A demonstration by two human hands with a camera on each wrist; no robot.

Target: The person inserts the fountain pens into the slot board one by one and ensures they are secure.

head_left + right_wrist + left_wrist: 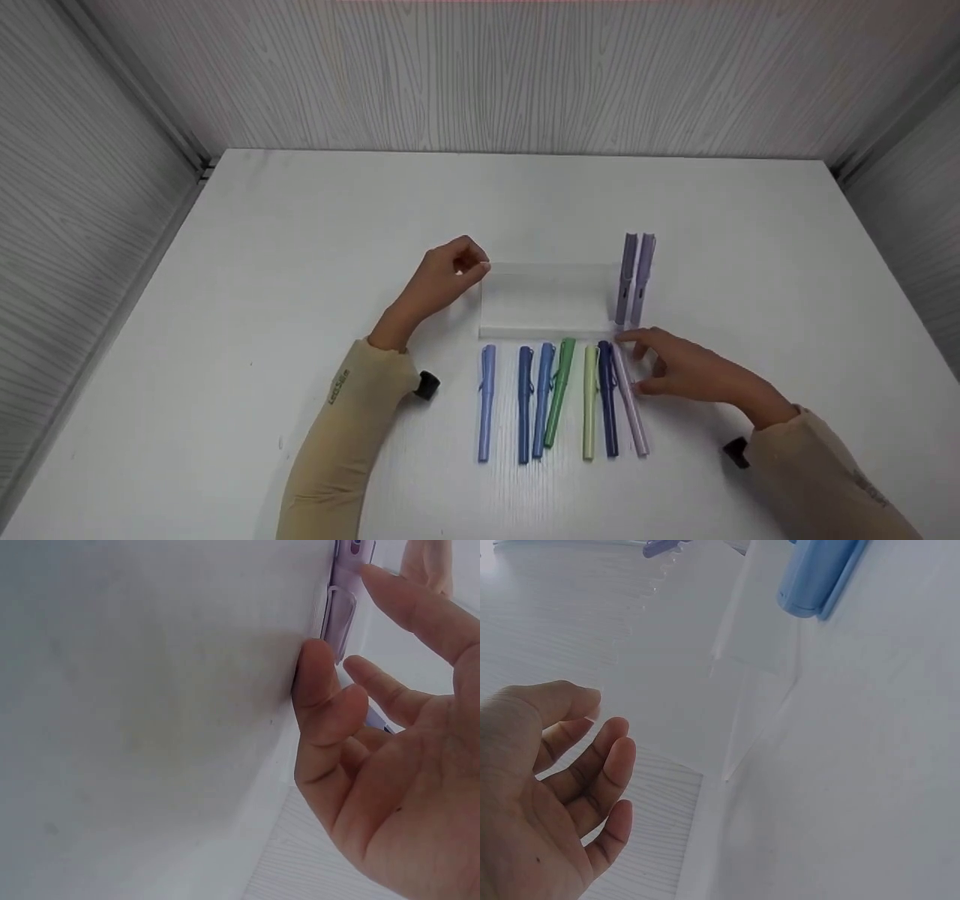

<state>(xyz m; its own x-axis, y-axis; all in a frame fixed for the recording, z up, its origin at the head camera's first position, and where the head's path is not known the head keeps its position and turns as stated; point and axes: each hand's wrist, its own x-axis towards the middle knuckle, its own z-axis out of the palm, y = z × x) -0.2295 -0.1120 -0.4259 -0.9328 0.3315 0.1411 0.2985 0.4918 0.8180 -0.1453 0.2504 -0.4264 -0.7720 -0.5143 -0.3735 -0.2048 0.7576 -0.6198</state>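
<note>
My left hand [450, 271] pinches the back left corner of a clear plastic pen rack [547, 331]; the left wrist view shows its notched edge. Two purple pens [626, 281] stand upright at the rack's right end. In front of it lies a row of capped pens, the rightmost a light purple pen [634, 412]. My right hand [694, 371] is beside that pen, fingers spread and bent, fingertips near its cap end and thumb by the barrel. Seen from the right wrist, the light purple pen [341, 615] has its clip close to the fingertips.
Leftward along the row lie a dark blue pen [608, 405], a yellow-green pen [589, 409], a green pen [559, 397], several blue pens [524, 409] and a light blue pen [486, 405]. The white table [225, 300] meets grey wood-grain panels [487, 75] at the back and sides.
</note>
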